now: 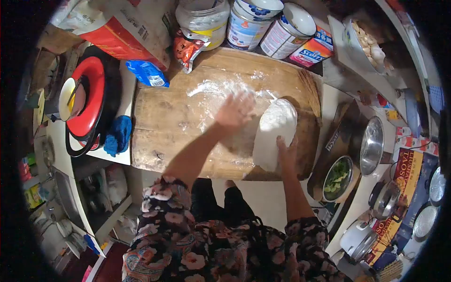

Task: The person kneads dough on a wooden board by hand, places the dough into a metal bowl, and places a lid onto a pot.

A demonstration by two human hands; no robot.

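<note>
A long, thick slab of pale dough (pixel 277 117) lies on the right part of a wooden board (pixel 164 122). At its lower right edge is my right hand (pixel 287 152), its thumb on top of the dough and its fingers along the side. My left hand (pixel 236 110) is spread over the flour (pixel 221 88), fingers apart, just left of the dough and holding nothing. White flour is scattered across the middle of the board, with small specks around it.
A whisk broom (pixel 311 94) lies along the board's right edge. Behind the board stand a plastic jar (pixel 204 23), cans with bowls on top and a Scott's box (pixel 312 50). A red basin (pixel 96 94) is at left; a bowl of greens (pixel 337 178) sits at right.
</note>
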